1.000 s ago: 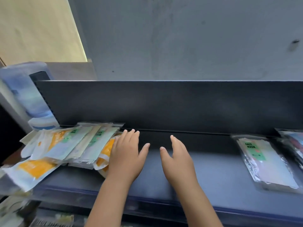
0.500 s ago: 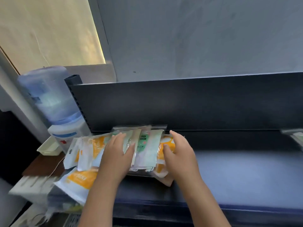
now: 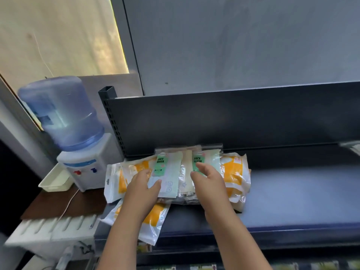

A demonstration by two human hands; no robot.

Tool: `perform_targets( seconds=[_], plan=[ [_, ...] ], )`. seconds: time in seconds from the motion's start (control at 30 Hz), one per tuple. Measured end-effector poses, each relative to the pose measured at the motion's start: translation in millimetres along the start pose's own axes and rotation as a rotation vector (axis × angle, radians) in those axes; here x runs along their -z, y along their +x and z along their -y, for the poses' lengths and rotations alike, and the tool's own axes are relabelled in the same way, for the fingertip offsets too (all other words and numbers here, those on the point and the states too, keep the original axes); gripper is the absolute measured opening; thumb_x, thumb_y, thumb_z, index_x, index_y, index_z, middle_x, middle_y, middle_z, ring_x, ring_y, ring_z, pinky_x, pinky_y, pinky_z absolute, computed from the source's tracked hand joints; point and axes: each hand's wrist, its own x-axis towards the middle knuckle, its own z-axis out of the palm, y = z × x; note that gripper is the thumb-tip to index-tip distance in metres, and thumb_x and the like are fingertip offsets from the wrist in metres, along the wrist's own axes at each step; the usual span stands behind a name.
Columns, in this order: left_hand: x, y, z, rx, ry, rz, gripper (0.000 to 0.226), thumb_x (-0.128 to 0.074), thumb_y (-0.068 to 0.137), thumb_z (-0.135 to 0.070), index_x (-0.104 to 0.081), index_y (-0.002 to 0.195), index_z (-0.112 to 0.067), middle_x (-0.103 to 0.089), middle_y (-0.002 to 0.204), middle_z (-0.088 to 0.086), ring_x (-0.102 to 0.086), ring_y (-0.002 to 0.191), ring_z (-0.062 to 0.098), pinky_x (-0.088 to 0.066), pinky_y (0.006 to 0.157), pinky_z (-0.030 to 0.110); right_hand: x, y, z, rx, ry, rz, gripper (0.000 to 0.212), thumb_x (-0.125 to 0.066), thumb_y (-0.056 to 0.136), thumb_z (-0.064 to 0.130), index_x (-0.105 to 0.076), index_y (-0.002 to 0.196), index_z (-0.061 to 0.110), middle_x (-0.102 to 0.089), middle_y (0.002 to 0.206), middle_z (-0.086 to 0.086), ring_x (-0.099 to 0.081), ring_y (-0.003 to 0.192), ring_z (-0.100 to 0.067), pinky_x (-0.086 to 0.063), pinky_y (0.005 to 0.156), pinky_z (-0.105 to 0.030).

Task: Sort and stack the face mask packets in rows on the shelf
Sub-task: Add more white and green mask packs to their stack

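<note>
Right hand (image 3: 209, 179) moved further onto packets (image 3: 235, 172), left hand (image 3: 143, 185) alongside, fingers (image 3: 202, 168) relaxed on top

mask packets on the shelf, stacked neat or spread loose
Spread loose: the mask packets overlap at mixed angles, not in rows, and one orange packet hangs over the front edge of the shelf.
</note>
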Motion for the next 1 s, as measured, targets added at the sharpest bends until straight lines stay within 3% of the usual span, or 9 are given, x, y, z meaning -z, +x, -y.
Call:
perform_targets(
  seconds=[0.17, 0.3, 0.37, 0.47, 0.6, 0.73, 0.8, 0.9, 1.0],
  plan=[
    [8.2, 8.0, 3.3, 0.045, -0.034, 0.011, 0.062, -0.070, 0.096, -0.032, -0.044, 0.152, -0.021, -0.059, 0.143, 0.001, -0.057, 0.126, 0.025, -0.051, 0.100, 0.040, -14.9, 1.8, 1.2, -0.028, -0.018, -0.061, 0.044, -0.054, 0.100, 0.021, -0.053, 0.144, 0.029, -0.064, 0.117, 0.011, -0.062, 0.095, -0.002, -0.048, 0.071, -0.024],
    [8.4, 14.2, 4.5, 0.023, 0.028, 0.042, 0.064, -0.079, 0.089, -0.027, -0.048, 0.145, -0.021, -0.056, 0.119, -0.009, -0.056, 0.105, 0.016, -0.051, 0.086, 0.033, -27.8, 3.1, -3.8, 0.024, -0.251, -0.165, 0.057, -0.052, 0.085, 0.037, -0.055, 0.142, 0.032, -0.053, 0.146, 0.005, -0.051, 0.130, -0.022, -0.049, 0.107, -0.048],
    [7.1, 17.1, 6.1, 0.008, 0.073, 0.051, 0.068, -0.082, 0.084, -0.027, -0.049, 0.143, -0.022, -0.059, 0.126, -0.005, -0.057, 0.107, 0.018, -0.051, 0.085, 0.032, -31.1, 4.6, -2.4, -0.011, -0.256, -0.131, 0.054, -0.055, 0.090, 0.033, -0.053, 0.144, 0.031, -0.051, 0.147, 0.005, -0.052, 0.127, -0.022, -0.051, 0.099, -0.042],
    [6.5, 20.2, 8.8, 0.021, 0.099, 0.074, 0.081, -0.087, 0.076, -0.027, -0.048, 0.146, -0.021, -0.057, 0.133, 0.001, -0.059, 0.116, 0.023, -0.056, 0.092, 0.039, -32.1, 10.9, -1.8, -0.103, -0.081, -0.055, 0.047, -0.057, 0.098, 0.024, -0.051, 0.145, 0.026, -0.059, 0.120, 0.008, -0.057, 0.090, -0.009, -0.046, 0.067, -0.025],
    [5.2, 21.8, 5.5, 0.060, 0.095, 0.107, 0.098, -0.093, 0.070, -0.026, -0.041, 0.152, -0.022, -0.047, 0.146, 0.007, -0.056, 0.128, 0.028, -0.054, 0.102, 0.043, -28.4, 24.6, -9.3, -0.213, 0.099, -0.104, 0.051, -0.060, 0.096, 0.015, -0.051, 0.146, 0.016, -0.062, 0.126, -0.009, -0.062, 0.110, -0.024, -0.055, 0.093, -0.042],
    [4.6, 23.5, 4.5, 0.116, -0.010, 0.133, 0.108, -0.096, 0.065, -0.017, -0.033, 0.154, -0.019, -0.056, 0.126, 0.007, -0.061, 0.112, 0.029, -0.057, 0.091, 0.040, -21.2, 31.0, -9.7, -0.241, 0.163, -0.092, 0.044, -0.058, 0.094, 0.006, -0.060, 0.137, 0.010, -0.058, 0.078, -0.004, -0.050, 0.064, -0.016, -0.043, 0.054, -0.028],
    [7.0, 24.7, 3.1, 0.141, -0.081, 0.161, 0.115, -0.095, 0.067, -0.010, -0.026, 0.158, -0.020, -0.059, 0.112, 0.004, -0.063, 0.105, 0.027, -0.057, 0.087, 0.040, -17.4, 36.7, -11.3, -0.253, 0.189, -0.101, 0.031, -0.060, 0.093, 0.003, -0.070, 0.122, 0.007, -0.058, 0.074, -0.006, -0.048, 0.061, -0.018, -0.041, 0.053, -0.029],
    [9.5, 26.8, 1.1, 0.175, -0.144, 0.176, 0.102, -0.089, 0.074, -0.004, -0.032, 0.158, -0.017, -0.063, 0.105, 0.005, -0.065, 0.099, 0.024, -0.059, 0.089, 0.041, -20.0, 36.7, -8.0, -0.270, 0.252, -0.054, 0.011, -0.064, 0.096, 0.006, -0.072, 0.104, 0.008, -0.073, 0.098, -0.015, -0.070, 0.087, -0.031, -0.057, 0.070, -0.038],
    [7.8, 26.6, -2.4, 0.153, -0.094, 0.171, 0.055, -0.083, 0.084, -0.035, -0.062, 0.132, -0.018, -0.067, 0.111, 0.002, -0.065, 0.102, 0.021, -0.058, 0.090, 0.039, -26.5, 33.6, -7.8, -0.277, 0.315, -0.009, 0.008, -0.058, 0.101, 0.006, -0.066, 0.102, 0.006, -0.074, 0.107, -0.020, -0.075, 0.094, -0.037, -0.064, 0.078, -0.049]
  ],
)
